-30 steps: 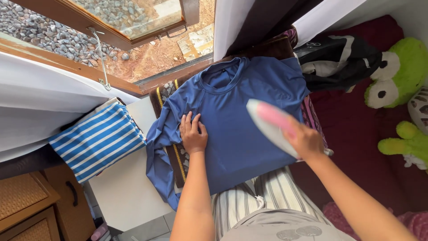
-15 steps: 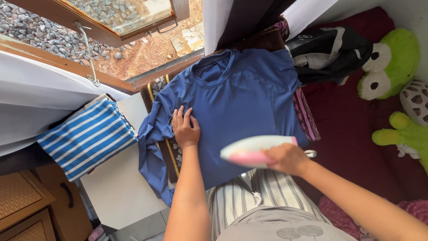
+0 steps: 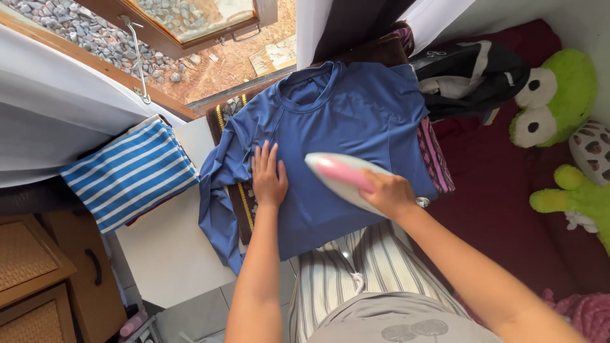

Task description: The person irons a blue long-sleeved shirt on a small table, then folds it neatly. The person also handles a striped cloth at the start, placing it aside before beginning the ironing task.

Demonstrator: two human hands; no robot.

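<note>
A blue long-sleeved shirt (image 3: 343, 127) lies spread front-up on a patterned brown blanket (image 3: 241, 203), its left sleeve hanging over the edge. The left hand (image 3: 269, 178) presses flat on it, fingers straight and together. The right hand (image 3: 389, 194) grips a white-and-pink iron (image 3: 346, 174) resting on the shirt's middle.

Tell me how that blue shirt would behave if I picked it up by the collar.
The blue shirt would probably go limp: its sleeve already droops in folds over the white table. It looks thin and light. It may slide easily, since the left hand lies flat on it beside the iron in the right hand.
</note>
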